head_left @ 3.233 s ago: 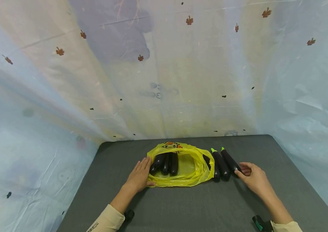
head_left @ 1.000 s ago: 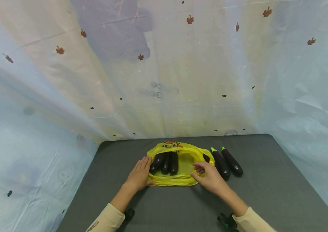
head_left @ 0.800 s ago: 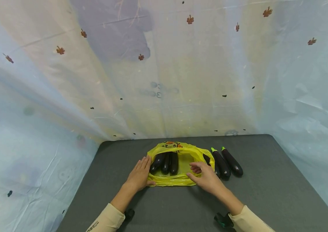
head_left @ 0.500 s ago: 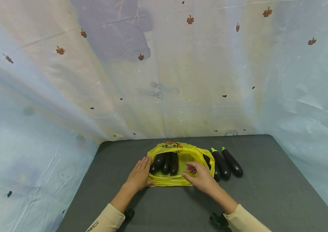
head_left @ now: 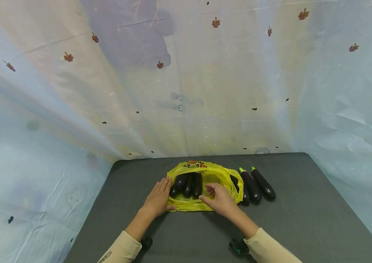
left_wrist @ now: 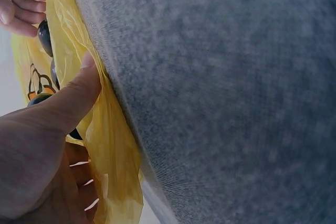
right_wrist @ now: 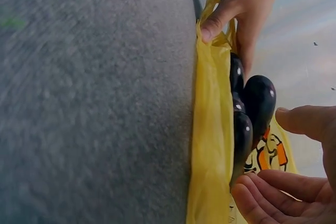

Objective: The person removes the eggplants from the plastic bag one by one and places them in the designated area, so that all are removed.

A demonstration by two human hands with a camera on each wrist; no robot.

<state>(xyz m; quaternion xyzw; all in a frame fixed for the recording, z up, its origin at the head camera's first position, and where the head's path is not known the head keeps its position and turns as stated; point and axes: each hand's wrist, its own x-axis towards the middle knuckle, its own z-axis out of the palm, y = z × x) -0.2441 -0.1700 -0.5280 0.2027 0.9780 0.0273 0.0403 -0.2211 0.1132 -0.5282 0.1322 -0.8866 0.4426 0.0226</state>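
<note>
A yellow plastic bag (head_left: pixel 212 209) lies on the dark grey table with its mouth facing me. Several dark eggplants (head_left: pixel 197 184) lie inside its left half, blunt ends toward me. My left hand (head_left: pixel 157 199) rests along the bag's left edge, fingers straight; in the left wrist view its thumb (left_wrist: pixel 79 93) presses the front rim. My right hand (head_left: pixel 220 200) hovers at the bag's mouth, just right of the eggplants. In the right wrist view its thumb and loosely bent fingers stand apart around nothing, close to the eggplants (right_wrist: pixel 260 100).
Right of the bag, several more eggplants lie side by side, among them one eggplant (head_left: pixel 250 186) with a green tip and another eggplant (head_left: pixel 263 183) at the far right. A patterned plastic sheet (head_left: pixel 205 91) hangs behind the table (head_left: pixel 186 237).
My right hand has left the rightmost eggplant and moved left over the bag's mouth, drifting further left in the last second. My left hand has stayed at the bag's left edge.
</note>
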